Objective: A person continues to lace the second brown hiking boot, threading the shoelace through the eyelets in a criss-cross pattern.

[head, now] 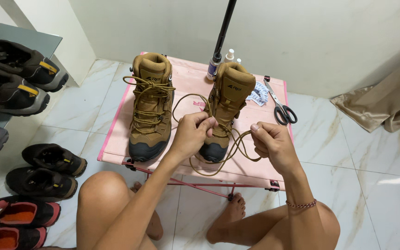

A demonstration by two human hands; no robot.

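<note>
Two tan hiking boots stand on a small pink folding table (121,139). The left boot (151,106) is laced and tied. The right boot (225,104) has its brown lace (223,162) running loose in loops over the table front. My left hand (191,134) pinches the lace just in front of the right boot's lower eyelets. My right hand (271,143) grips the other end of the lace to the right of the boot's toe. A beaded bracelet (301,203) sits on my right wrist.
Black-handled scissors (281,109) and a crumpled wrapper (258,96) lie at the table's right edge. Small bottles (215,65) and a black pole (224,28) stand at the back. Dark shoes (47,169) line the tiled floor at left, more on a shelf (17,74). A tan curtain (385,99) hangs at right.
</note>
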